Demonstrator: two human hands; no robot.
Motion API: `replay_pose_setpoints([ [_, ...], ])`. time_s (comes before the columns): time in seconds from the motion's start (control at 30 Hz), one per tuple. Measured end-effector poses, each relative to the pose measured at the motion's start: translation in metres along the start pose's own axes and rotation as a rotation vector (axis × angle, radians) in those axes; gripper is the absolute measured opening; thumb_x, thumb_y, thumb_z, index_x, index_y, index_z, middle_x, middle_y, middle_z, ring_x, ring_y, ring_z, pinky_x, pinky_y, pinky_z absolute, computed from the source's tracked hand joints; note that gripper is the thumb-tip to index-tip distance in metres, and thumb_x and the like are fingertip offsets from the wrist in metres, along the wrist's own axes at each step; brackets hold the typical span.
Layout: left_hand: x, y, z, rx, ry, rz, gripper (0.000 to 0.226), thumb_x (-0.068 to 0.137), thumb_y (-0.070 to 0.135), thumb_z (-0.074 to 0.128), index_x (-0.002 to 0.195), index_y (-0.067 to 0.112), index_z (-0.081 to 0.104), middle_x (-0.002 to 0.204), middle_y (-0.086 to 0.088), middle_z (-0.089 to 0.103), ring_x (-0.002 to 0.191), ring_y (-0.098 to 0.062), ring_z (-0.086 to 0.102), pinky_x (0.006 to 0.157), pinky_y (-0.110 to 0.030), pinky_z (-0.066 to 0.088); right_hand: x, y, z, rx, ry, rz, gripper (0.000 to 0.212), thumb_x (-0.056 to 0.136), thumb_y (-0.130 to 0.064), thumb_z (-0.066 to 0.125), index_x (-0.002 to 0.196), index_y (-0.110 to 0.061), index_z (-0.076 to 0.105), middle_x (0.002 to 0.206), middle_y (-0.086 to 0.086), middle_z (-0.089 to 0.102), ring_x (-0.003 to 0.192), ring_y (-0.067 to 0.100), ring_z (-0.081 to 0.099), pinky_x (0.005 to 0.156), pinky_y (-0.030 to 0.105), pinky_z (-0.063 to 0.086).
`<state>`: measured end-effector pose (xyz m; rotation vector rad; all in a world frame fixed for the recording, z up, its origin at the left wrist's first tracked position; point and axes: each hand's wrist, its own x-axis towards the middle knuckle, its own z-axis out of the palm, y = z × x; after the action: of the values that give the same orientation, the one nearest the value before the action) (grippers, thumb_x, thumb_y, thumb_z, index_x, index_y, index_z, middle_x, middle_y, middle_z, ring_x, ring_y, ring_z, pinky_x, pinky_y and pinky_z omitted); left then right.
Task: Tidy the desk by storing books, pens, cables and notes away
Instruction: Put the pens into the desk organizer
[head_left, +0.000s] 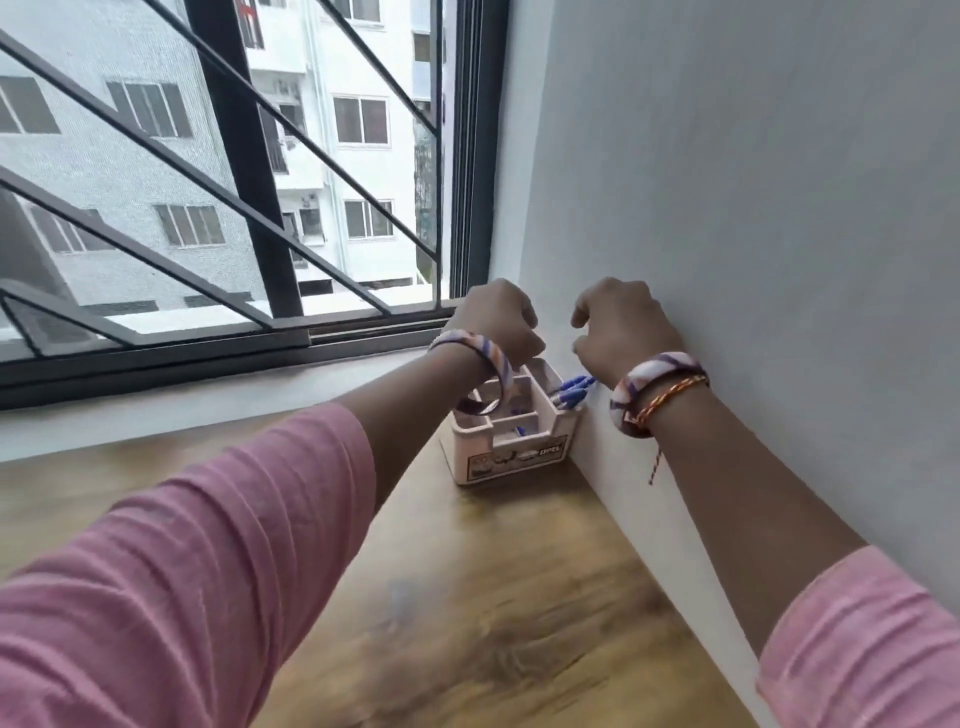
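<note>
A pale pink desk organizer with several compartments stands on the wooden desk, pushed into the corner where the wall meets the window sill. A bunch of blue pens sticks out of its right compartment, leaning right. My right hand is curled just above them, and the pen tops run up into its palm. My left hand hovers curled over the organizer's back rim; its fingertips point down and are hidden, so I cannot see whether they grip the rim. Both wrists wear striped bangles.
A grey wall runs along the desk's right edge, right beside my right hand. A window with a black grille and a white sill lies behind the desk. Bare wood stretches toward me.
</note>
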<state>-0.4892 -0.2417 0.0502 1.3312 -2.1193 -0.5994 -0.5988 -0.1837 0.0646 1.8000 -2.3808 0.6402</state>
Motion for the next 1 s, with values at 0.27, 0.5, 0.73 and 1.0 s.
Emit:
replay_pose_setpoints([
  [0.27,-0.060,-0.033,-0.083,-0.028,-0.041,-0.035,0.013,0.080,0.015,0.068,0.088,0.005,0.071,0.066,-0.005,0.065,0.055,-0.010,0.062,0.041,-0.012,0.047,-0.031,-0.042,-0.009,0.095,-0.024,-0.190,0.019,0.082,-0.007,0.064,0.100,-0.010,0.069,0.101,0.012,0.067,0.091,0.026,0.064,0.081,0.027,0.048],
  [0.5,-0.170,-0.094,-0.151,0.005,0.064,-0.237,0.016,0.082,0.021,0.068,0.090,0.008,0.070,0.082,-0.016,0.071,0.078,-0.028,0.069,0.059,-0.031,0.055,-0.087,-0.129,0.016,0.200,-0.112,-0.541,0.016,0.080,-0.014,0.064,0.095,-0.014,0.069,0.101,0.010,0.068,0.094,0.027,0.064,0.085,0.037,0.052],
  [0.73,-0.297,-0.147,-0.215,0.162,0.212,-0.575,0.023,0.083,0.026,0.067,0.095,0.007,0.069,0.082,-0.016,0.071,0.080,-0.030,0.069,0.062,-0.031,0.054,-0.165,-0.209,0.046,0.288,-0.298,-0.828,0.015,0.081,-0.016,0.064,0.095,-0.016,0.069,0.102,0.012,0.066,0.091,0.030,0.063,0.080,0.039,0.053],
  [1.0,-0.414,-0.171,-0.205,0.103,0.158,-0.888,0.020,0.081,0.033,0.068,0.086,0.013,0.069,0.085,-0.014,0.072,0.081,-0.027,0.070,0.060,-0.026,0.050,-0.252,-0.255,0.074,0.298,-0.576,-1.107,0.019,0.082,-0.016,0.062,0.100,-0.016,0.069,0.105,0.011,0.065,0.092,0.030,0.063,0.075,0.031,0.050],
])
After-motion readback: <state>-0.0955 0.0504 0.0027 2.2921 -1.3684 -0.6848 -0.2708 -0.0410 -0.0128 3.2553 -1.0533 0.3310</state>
